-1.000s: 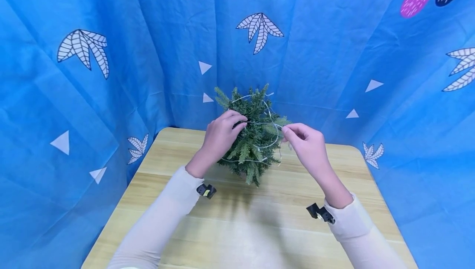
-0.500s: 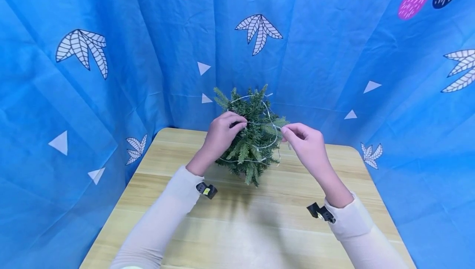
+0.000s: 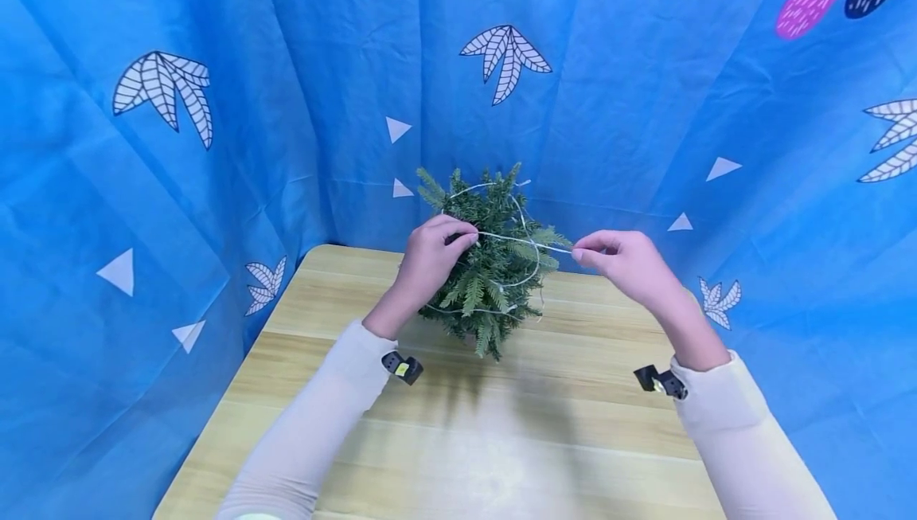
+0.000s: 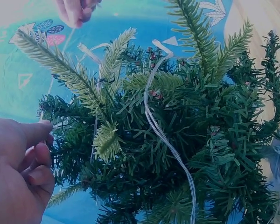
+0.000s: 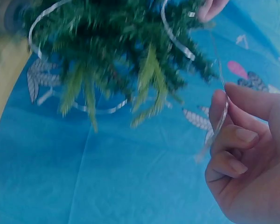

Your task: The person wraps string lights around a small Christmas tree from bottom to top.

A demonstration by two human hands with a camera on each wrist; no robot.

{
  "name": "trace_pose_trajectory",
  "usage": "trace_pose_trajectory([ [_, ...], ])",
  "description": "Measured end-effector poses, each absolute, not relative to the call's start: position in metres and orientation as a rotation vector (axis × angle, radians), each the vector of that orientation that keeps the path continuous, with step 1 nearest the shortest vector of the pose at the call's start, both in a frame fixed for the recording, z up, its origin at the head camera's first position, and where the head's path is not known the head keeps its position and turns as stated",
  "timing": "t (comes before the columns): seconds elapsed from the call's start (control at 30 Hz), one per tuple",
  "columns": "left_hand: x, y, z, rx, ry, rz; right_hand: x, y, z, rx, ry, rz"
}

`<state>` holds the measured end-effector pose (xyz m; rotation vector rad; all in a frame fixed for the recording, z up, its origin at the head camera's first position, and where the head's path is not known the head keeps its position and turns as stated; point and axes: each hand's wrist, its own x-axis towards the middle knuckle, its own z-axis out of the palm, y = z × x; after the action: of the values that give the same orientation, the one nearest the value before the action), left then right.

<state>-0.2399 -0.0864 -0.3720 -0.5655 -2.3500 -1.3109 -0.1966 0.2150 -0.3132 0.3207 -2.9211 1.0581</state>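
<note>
A small artificial Christmas tree (image 3: 494,273) stands upright on the table, with a thin clear string of lights (image 3: 517,239) looped over its branches. At the tree's left side, my left hand (image 3: 438,253) pinches the string between thumb and fingers. Out past its right side, my right hand (image 3: 630,265) pinches the same strand. Between the two hands the wire runs nearly straight across the front of the branches. In the right wrist view, a short end of the string (image 5: 220,122) hangs below the right thumb and fingertip. Other loops (image 4: 151,119) lie on the needles.
The light wooden table (image 3: 458,456) reaches under and in front of the tree. A blue patterned curtain (image 3: 616,106) surrounds its back and sides, close behind the tree. Black wrist cameras (image 3: 403,369) sit on both white sleeves.
My right hand has moved outward to the right with the strand, so the length between the hands is longer and straighter. The left hand stays almost in place.
</note>
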Motion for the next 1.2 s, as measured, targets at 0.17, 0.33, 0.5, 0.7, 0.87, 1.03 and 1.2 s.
trace_pose_trajectory([
  [0.17,-0.240,-0.086,-0.372,-0.539,-2.347,-1.322,-0.212,0.228,-0.307,0.313,-2.988,0.971],
  [0.33,-0.239,-0.086,-0.372,-0.544,-2.354,-1.307,-0.229,0.229,-0.301,0.253,-2.937,0.949],
  [0.5,-0.239,-0.085,-0.372,-0.536,-2.364,-1.265,-0.247,0.213,-0.290,0.198,-2.870,0.892],
  [0.7,-0.238,-0.083,-0.370,-0.536,-2.403,-1.177,-0.270,0.185,-0.279,0.156,-2.826,0.787],
  [0.87,-0.237,-0.082,-0.367,-0.550,-2.425,-1.098,-0.288,0.166,-0.279,0.154,-2.856,0.758],
  [1.03,-0.236,-0.080,-0.364,-0.565,-2.450,-1.036,-0.302,0.156,-0.290,0.172,-2.911,0.764],
  [1.2,-0.235,-0.078,-0.363,-0.592,-2.451,-0.961,-0.310,0.157,-0.303,0.158,-2.927,0.808],
])
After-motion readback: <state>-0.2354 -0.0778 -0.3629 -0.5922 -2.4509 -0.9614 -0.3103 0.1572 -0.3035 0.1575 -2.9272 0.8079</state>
